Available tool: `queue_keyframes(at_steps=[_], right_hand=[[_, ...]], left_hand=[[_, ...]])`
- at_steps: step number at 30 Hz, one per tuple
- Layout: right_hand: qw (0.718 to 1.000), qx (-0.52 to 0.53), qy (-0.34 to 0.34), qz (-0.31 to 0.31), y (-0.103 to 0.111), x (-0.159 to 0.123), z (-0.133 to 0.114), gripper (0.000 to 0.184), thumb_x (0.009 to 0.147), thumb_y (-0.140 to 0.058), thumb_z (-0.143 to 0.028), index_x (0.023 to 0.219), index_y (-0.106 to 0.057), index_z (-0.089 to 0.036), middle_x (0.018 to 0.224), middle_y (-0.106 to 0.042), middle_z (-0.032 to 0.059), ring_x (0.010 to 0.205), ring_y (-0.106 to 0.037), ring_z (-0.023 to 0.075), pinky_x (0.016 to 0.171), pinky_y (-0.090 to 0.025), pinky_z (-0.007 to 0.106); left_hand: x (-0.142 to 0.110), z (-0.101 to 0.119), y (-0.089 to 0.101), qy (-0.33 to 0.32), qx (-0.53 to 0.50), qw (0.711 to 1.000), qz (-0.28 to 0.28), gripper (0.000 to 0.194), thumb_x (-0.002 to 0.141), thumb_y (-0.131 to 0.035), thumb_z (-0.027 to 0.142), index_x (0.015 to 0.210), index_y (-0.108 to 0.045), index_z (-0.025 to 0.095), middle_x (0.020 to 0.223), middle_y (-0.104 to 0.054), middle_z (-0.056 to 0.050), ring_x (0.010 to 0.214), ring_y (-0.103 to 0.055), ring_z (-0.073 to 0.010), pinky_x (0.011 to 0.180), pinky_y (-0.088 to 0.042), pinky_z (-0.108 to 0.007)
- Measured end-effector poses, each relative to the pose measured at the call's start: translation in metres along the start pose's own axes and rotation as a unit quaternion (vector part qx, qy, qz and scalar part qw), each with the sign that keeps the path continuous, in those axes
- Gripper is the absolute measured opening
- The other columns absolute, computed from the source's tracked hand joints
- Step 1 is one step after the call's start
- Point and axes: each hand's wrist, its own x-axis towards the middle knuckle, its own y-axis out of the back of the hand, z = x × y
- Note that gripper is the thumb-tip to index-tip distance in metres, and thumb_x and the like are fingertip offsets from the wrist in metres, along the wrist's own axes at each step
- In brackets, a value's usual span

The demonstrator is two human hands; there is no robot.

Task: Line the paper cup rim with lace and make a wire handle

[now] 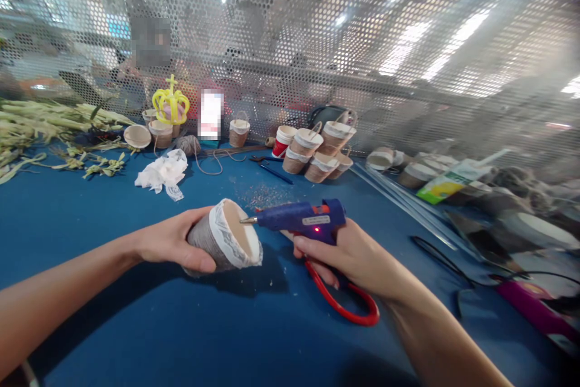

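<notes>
1. Bare forearms reach in from the lower corners over a dark blue bench (pixel 190 339), its near part carrying their shadows.
2. The left hand (pixel 170 239) has its fingers closed round a grey twine-wrapped cup (pixel 206 242) with a white lace rim, held tilted above the bench, mouth toward the right.
3. The right hand (pixel 347 251) grips a blue glue gun (pixel 294 221), red light glowing; its metal nozzle overlaps the cup's mouth, though whether it touches cannot be told from this angle.
4. A red loop handle (pixel 360 318) shows just below the right hand.
5. Behind the hands lie crumpled white tissue (pixel 163 173), a ball of grey twine (pixel 188 145), a blue pen (pixel 276 174) and scattered crumbs (pixel 263 195).
6. Brown twine-wrapped cups (pixel 322 165) cluster farther back; a yellow crown (pixel 171 110) stands left of them, with pale green stalks (pixel 40 124) at the far left.
7. Clear rods (pixel 408 206) lie slantwise on the right, beside a blurred heap of cups and packaging.
8. A perforated metal screen (pixel 281 31) backs the bench; bright lights and a hazy workroom show through its holes.
</notes>
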Motion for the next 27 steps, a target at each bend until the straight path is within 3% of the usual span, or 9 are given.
queue_keyframes(at_steps=[8, 18, 27], right_hand=[[1.000, 0.017, 0.025, -0.005, -0.0013, -0.0006, -0.0040, 0.028, 0.077, -0.055, -0.039, 0.066, -0.057, -0.014, 0.035, -0.047, -0.0056, 0.033, -0.041, 0.0060, 0.039, -0.034, 0.019], [1.000, 0.006, -0.008, -0.002, 0.0004, 0.0017, -0.0016, 0.029, 0.076, -0.056, -0.040, 0.063, -0.058, -0.014, 0.035, -0.048, -0.0051, 0.034, -0.042, 0.0063, 0.040, -0.035, 0.019], [0.997, 0.081, 0.003, -0.018, 0.0016, -0.0002, 0.0003, 0.028, 0.077, -0.056, -0.039, 0.066, -0.057, -0.014, 0.033, -0.046, -0.0056, 0.032, -0.037, 0.0053, 0.038, -0.032, 0.018]], left_hand=[[-0.0008, 0.0015, -0.0023, 0.016, 0.018, 1.000, -0.006, 0.076, 0.057, -0.073, 0.038, 0.122, -0.043, 0.015, 0.089, -0.057, -0.006, 0.069, -0.050, -0.0137, 0.054, -0.043, -0.020], [0.0018, 0.0047, 0.0010, 0.015, 0.049, 0.998, 0.032, 0.081, 0.056, -0.072, 0.042, 0.123, -0.039, 0.013, 0.099, -0.058, -0.010, 0.082, -0.053, -0.0196, 0.063, -0.046, -0.025], [0.0016, 0.0007, 0.0023, -0.026, 0.092, 0.992, 0.086, 0.077, 0.057, -0.074, 0.033, 0.123, -0.037, 0.017, 0.115, -0.052, -0.009, 0.100, -0.050, -0.0239, 0.085, -0.042, -0.033]])
